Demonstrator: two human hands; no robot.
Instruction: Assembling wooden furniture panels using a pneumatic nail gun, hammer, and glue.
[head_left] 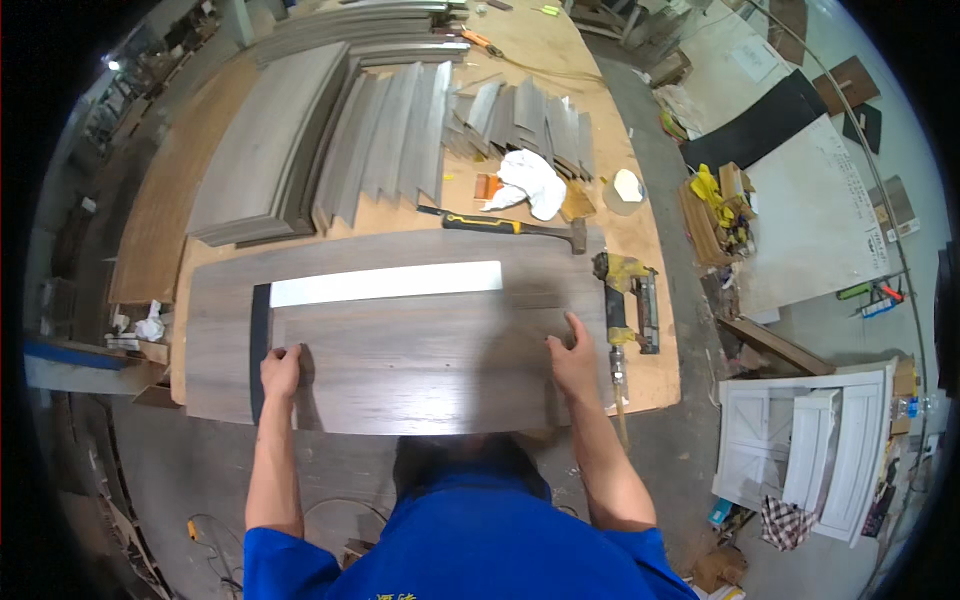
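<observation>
Here are the fingers of the left hand (pixel 281 373), curled in close together, right against the dark arm of the square (pixel 385 284); whether they grip it or just press beside it, I can't tell from here. Over to the right hand (pixel 576 366): thumb and forefinger spread well apart, nothing visible between them, the hand at the right end of the panel (pixel 420 350). Touching or just above? Hard to say.

The square lies flat on that grey panel, dark arm running toward the person, white arm reaching right across the far half. And the panel covers the near side of the table (pixel 650 385)!

Along its far edge, the hammer (pixel 485 223), head to the right; just off the right end, the nail gun (pixel 624 272). Beyond the hammer, a crumpled white cloth (pixel 530 185), a tub (pixel 627 188) to its right, grey slats (pixel 395 140) leftward, then the stacked boards (pixel 265 140).
</observation>
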